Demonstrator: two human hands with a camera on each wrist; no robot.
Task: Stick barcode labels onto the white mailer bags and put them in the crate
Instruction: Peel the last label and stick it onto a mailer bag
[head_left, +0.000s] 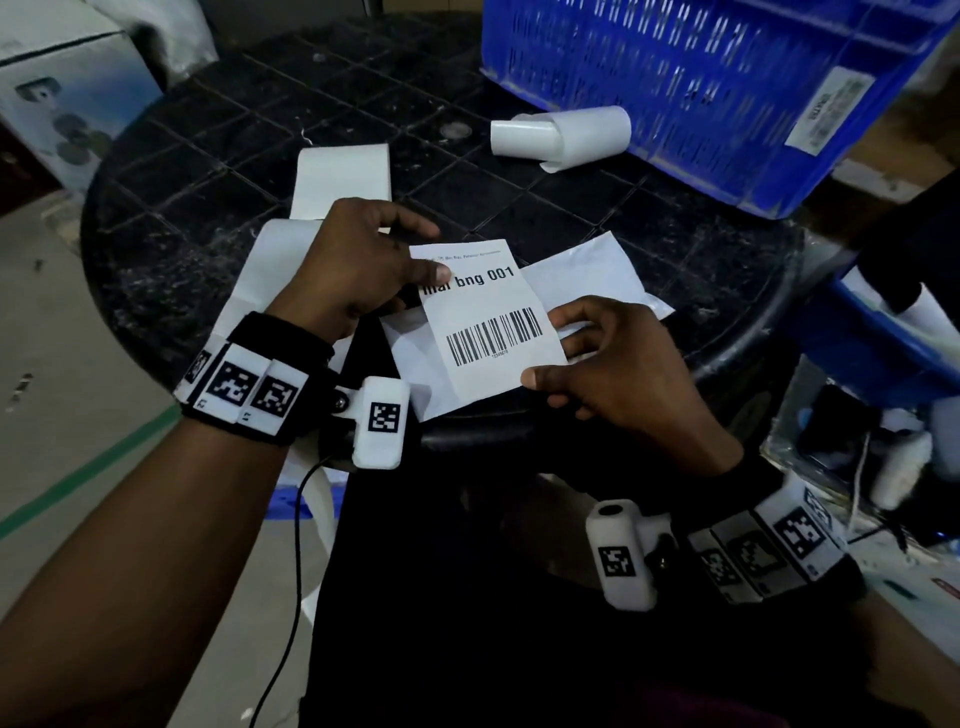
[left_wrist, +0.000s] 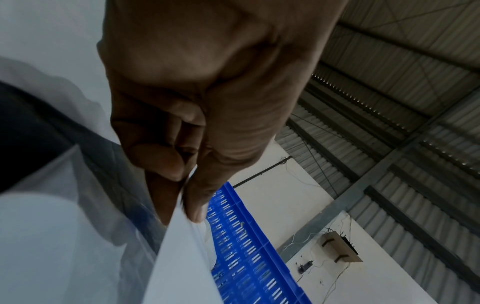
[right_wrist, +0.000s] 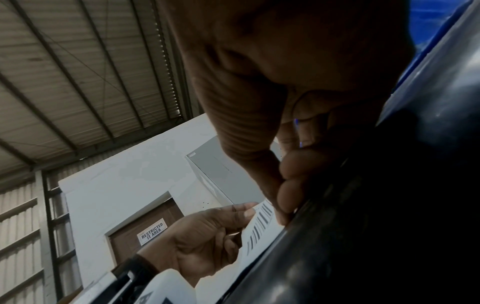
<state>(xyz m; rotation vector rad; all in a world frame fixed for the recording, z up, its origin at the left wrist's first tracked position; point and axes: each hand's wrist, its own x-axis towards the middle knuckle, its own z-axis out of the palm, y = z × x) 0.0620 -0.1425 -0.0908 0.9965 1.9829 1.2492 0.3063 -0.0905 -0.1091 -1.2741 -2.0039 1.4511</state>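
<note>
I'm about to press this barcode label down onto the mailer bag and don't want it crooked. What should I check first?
1. Left hand pinches the label at its top left: ok.
2. Right hand holds its lower right corner: ok.
3. Label lies over the white mailer bag: ok.
4. Label square to the bag: not ok, it sits tilted.
5. Backing peeled off: cannot tell.
6. Blue crate within reach behind: ok.

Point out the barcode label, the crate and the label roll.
label (head_left: 493, 332), head view, on its barcode
crate (head_left: 675, 78), head view, on its slotted wall
roll (head_left: 587, 132), head view, on its curved outside
</note>
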